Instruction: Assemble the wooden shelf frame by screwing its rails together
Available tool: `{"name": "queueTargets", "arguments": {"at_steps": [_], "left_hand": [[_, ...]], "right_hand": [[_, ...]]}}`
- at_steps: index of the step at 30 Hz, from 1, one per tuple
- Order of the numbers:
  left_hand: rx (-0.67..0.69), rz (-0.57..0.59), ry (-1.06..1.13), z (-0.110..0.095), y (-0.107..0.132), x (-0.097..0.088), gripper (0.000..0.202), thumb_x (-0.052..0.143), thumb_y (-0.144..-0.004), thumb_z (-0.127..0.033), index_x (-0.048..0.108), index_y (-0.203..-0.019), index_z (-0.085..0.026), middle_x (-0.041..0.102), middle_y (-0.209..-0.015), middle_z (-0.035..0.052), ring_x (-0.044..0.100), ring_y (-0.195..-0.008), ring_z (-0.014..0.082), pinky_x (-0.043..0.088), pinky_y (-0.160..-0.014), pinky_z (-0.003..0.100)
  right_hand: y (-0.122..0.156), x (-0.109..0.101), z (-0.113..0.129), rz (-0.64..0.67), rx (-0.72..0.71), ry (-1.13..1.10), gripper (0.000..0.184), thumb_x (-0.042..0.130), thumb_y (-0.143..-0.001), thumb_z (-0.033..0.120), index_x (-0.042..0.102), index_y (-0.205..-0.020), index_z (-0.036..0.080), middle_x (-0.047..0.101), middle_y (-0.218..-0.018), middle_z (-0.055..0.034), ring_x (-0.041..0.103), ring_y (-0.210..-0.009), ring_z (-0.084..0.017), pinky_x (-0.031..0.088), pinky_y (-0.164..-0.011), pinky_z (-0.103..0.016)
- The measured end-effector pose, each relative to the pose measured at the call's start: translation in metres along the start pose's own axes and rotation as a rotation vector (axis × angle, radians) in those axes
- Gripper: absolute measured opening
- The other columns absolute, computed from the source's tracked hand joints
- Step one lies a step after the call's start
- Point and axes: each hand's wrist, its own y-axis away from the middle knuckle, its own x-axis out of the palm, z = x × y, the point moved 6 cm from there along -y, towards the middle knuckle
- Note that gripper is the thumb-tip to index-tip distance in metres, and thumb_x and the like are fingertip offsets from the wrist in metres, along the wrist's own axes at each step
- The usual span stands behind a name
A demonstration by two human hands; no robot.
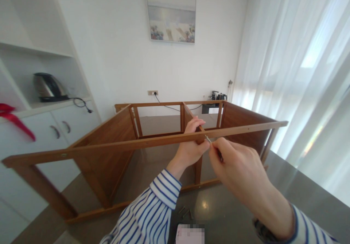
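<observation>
A brown wooden shelf frame (pixel 164 139) lies on its side across the dark surface. My left hand (pixel 188 154) passes behind the near rail and grips the middle shelf board (pixel 189 115), fingers over its upper edge and thumb below the rail. On the near side of that joint, my right hand (pixel 236 164) is closed in a pinch round a slim metal piece (pixel 208 139). Its tip touches the rail where the board meets it; whether it is a screw or a hex key I cannot tell. Several loose screws (pixel 187 212) lie on the surface below.
A phone-like object (pixel 190 233), partly blurred out, lies at the bottom edge. On the left, a white cabinet (pixel 41 134) holds an electric kettle (pixel 49 87), with a red ribbon (pixel 16 120) nearby. Sheer curtains (pixel 298 73) hang on the right.
</observation>
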Motion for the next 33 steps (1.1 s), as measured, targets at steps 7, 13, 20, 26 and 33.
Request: {"name": "queueTargets", "arguments": {"at_steps": [7, 13, 20, 26, 33], "left_hand": [[0.021, -0.008, 0.008, -0.001, -0.001, -0.001, 0.052, 0.056, -0.064, -0.004, 0.048, -0.113, -0.021, 0.049, -0.125, 0.0083, 0.036, -0.132, 0.0238, 0.029, -0.111, 0.047], [0.021, -0.008, -0.005, -0.002, 0.0, -0.001, 0.051, 0.056, -0.065, -0.005, 0.048, -0.112, -0.022, 0.05, -0.125, 0.0077, 0.037, -0.131, 0.0236, 0.03, -0.111, 0.047], [0.005, 0.012, -0.016, -0.003, -0.001, -0.001, 0.049, 0.056, -0.066, -0.007, 0.048, -0.112, -0.022, 0.049, -0.126, 0.0085, 0.037, -0.131, 0.0244, 0.03, -0.111, 0.048], [0.01, 0.011, -0.014, -0.004, 0.0, -0.001, 0.047, 0.059, -0.068, -0.01, 0.048, -0.111, -0.022, 0.049, -0.126, 0.0093, 0.038, -0.13, 0.0251, 0.029, -0.11, 0.049], [0.023, 0.02, 0.006, -0.005, -0.001, -0.002, 0.046, 0.061, -0.068, -0.011, 0.048, -0.111, -0.021, 0.049, -0.125, 0.0107, 0.038, -0.13, 0.0252, 0.029, -0.11, 0.048]], "right_hand": [[-0.002, 0.007, -0.009, 0.147, 0.192, -0.011, 0.023, 0.048, -0.084, 0.026, 0.044, -0.062, 0.02, 0.051, -0.047, 0.0027, 0.046, -0.042, -0.011, 0.015, -0.048, -0.026], [-0.005, 0.0, -0.002, 0.113, 0.094, 0.105, 0.02, 0.048, -0.083, 0.023, 0.045, -0.063, 0.021, 0.054, -0.049, 0.0025, 0.05, -0.044, -0.013, 0.014, -0.048, -0.026], [-0.008, -0.003, -0.002, 0.125, 0.08, 0.014, 0.022, 0.049, -0.084, 0.021, 0.047, -0.062, 0.02, 0.056, -0.055, 0.002, 0.053, -0.049, -0.013, 0.02, -0.049, -0.026], [-0.008, -0.002, -0.006, 0.135, 0.119, -0.154, 0.013, 0.05, -0.086, 0.021, 0.062, -0.08, 0.02, 0.062, -0.059, 0.0023, 0.055, -0.05, -0.014, 0.029, -0.048, -0.025], [-0.009, -0.001, -0.01, 0.218, 0.206, -0.394, 0.015, 0.055, -0.085, 0.023, 0.07, -0.085, 0.022, 0.069, -0.067, 0.0008, 0.062, -0.056, -0.014, 0.042, -0.052, -0.024]]}}
